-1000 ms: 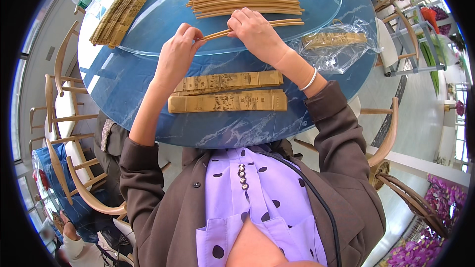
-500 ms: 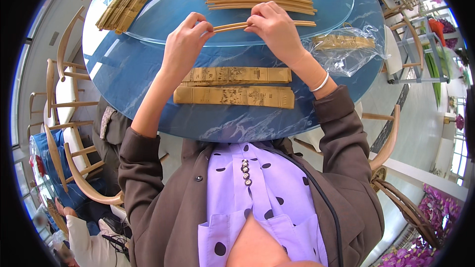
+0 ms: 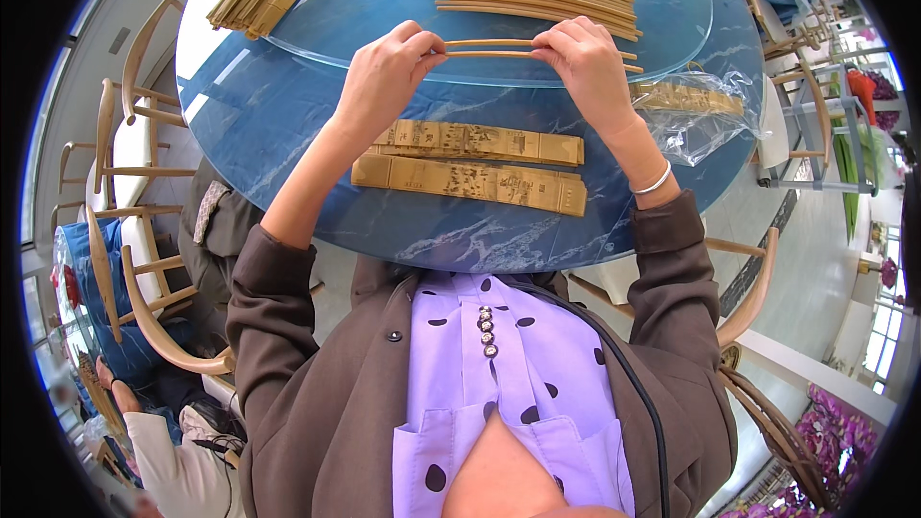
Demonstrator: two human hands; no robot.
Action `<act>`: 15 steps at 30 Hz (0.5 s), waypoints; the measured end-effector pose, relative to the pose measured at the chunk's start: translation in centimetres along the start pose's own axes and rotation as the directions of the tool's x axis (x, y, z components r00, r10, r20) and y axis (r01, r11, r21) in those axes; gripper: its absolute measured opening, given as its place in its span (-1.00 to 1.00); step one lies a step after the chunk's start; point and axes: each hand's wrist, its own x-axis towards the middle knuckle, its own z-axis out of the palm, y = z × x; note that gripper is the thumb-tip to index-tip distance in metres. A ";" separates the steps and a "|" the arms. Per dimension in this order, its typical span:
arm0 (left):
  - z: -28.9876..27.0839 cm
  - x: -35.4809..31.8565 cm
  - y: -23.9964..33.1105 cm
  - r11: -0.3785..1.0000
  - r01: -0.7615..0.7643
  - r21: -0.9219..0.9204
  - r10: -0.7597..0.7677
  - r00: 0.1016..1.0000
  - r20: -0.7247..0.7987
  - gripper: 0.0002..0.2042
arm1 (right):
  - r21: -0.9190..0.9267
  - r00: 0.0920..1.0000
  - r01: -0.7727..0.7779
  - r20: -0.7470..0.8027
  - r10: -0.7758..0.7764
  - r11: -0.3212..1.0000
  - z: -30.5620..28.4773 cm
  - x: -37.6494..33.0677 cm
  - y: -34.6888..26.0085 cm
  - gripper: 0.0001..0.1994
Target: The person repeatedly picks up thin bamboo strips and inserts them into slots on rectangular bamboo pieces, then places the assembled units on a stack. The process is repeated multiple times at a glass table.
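Having lifted slightly toward the stacked pile since the earlier frame, now hovering over the round blue marble-patterned table (image 3: 288,125) and its glass turntable (image 3: 384,10). Holding a pair of thin bamboo strips (image 3: 489,48) crosswise, long axis running left to right: left hand (image 3: 389,72) pinching one end, right hand (image 3: 590,67) the other, fingers closed. Lying nearer the body, two flat printed bamboo packs (image 3: 470,177). Wooden chairs (image 3: 125,230) ringing the table.

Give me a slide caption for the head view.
Both hands, left hand and right hand, hold thin bamboo sticks over a blue table.
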 end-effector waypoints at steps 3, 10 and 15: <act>0.0 0.1 -0.3 0.997 -0.070 0.021 0.070 0.997 -0.040 -0.88 | 0.068 0.998 -0.053 -0.022 0.054 0.996 -0.5 0.0 0.9 -0.81; 0.3 0.2 -0.2 0.996 -0.065 0.056 0.067 0.997 -0.035 -0.84 | 0.051 0.993 -0.015 0.117 0.009 0.999 -2.2 -0.8 2.6 -0.74; 0.2 0.3 -0.3 0.999 -0.045 0.029 0.047 0.998 -0.047 -0.83 | 0.032 0.995 -0.034 0.100 0.031 0.999 -1.6 -0.7 2.1 -0.82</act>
